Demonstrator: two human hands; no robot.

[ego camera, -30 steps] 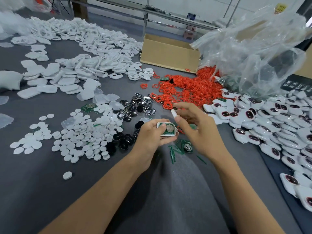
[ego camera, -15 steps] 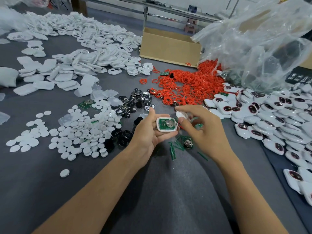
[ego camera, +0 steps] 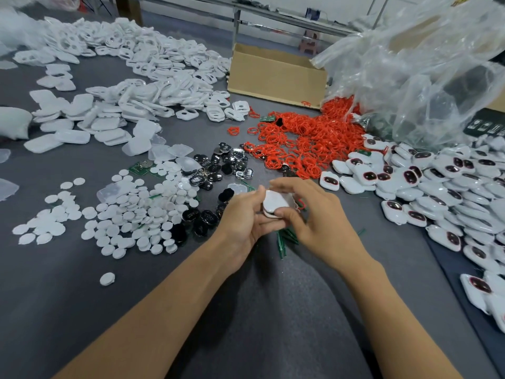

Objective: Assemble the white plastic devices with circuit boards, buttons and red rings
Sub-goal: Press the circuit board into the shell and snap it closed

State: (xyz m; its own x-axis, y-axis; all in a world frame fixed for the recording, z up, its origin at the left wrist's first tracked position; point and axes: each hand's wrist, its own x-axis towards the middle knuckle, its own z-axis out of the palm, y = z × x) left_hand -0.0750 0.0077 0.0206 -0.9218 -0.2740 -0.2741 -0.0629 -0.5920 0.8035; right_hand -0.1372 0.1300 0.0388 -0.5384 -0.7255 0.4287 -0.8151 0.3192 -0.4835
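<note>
Grey table cover (ego camera: 82, 310); white shells (ego camera: 142, 77), discs (ego camera: 131, 214), held device (ego camera: 276, 201). Red rings (ego camera: 306, 143), green circuit boards (ego camera: 135, 169), glossy black oval inserts (ego camera: 203, 217). Finished devices (ego camera: 410, 184) white with dark red windows; brown cardboard box (ego camera: 276, 75), clear bag (ego camera: 423, 77).

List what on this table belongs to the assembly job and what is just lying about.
Job: white device held in left hand and right hand; red rings; round white buttons; circuit board; white shells; finished devices.
Lying about: cardboard box; clear plastic bag.

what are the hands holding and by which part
Both grip one white plastic device: the left hand at its left edge, the right hand across its near and far edges.
</note>
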